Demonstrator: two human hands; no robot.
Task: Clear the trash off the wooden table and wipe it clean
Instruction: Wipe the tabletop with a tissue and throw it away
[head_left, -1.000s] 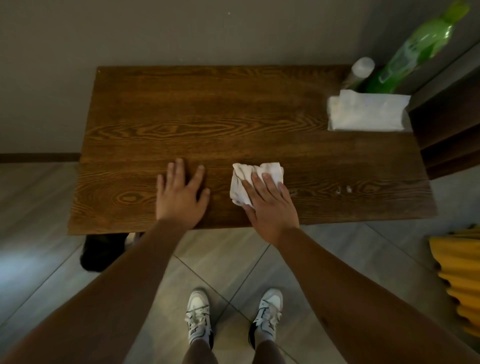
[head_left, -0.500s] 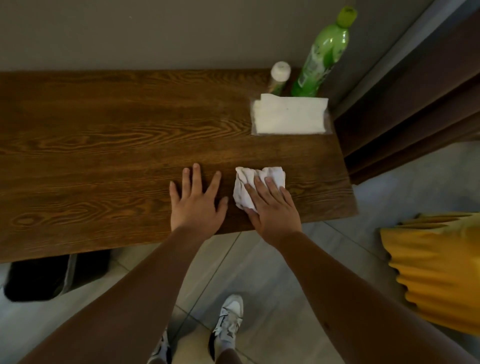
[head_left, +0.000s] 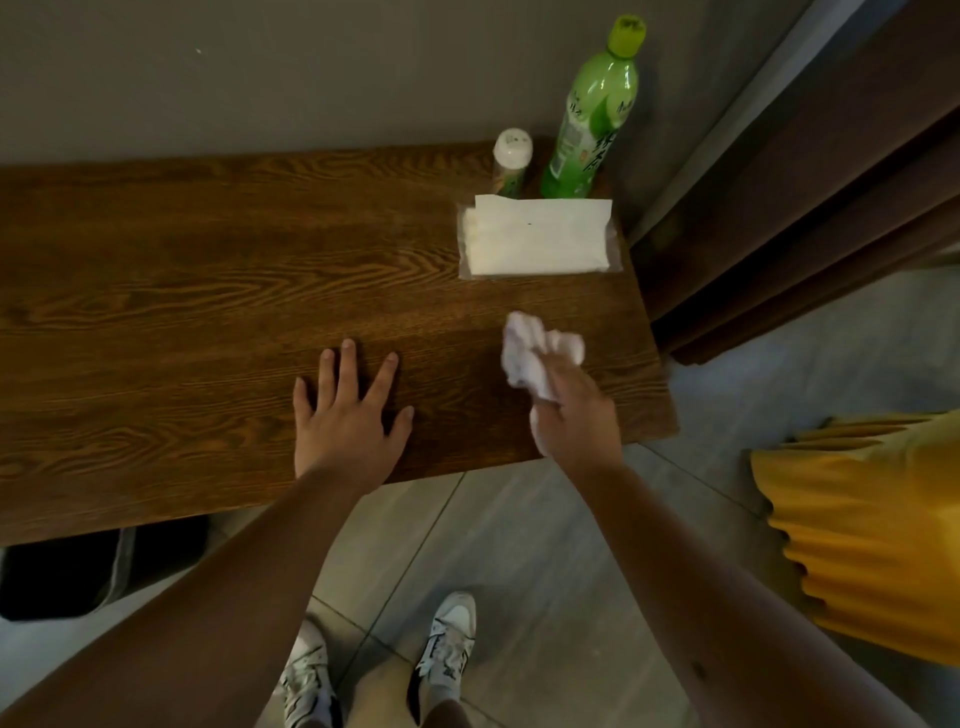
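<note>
The dark wooden table (head_left: 182, 291) fills the left and middle of the head view. My right hand (head_left: 574, 415) grips a crumpled white tissue (head_left: 530, 353) over the table's right end, near the front edge. The tissue is blurred, so I cannot tell whether it touches the wood. My left hand (head_left: 345, 421) lies flat on the table with its fingers spread, holding nothing.
A pack of white tissues (head_left: 537, 236) lies at the back right corner. Behind it stand a tall green bottle (head_left: 592, 119) and a small white-capped bottle (head_left: 511, 163). A black bin (head_left: 67, 571) sits under the table, dark curtains (head_left: 831, 171) hang at right, and yellow fabric (head_left: 872, 530) lies beside me.
My right hand has bunched the tissue up and moved it right, toward the table's end. The left hand stays flat. The camera has turned right.
</note>
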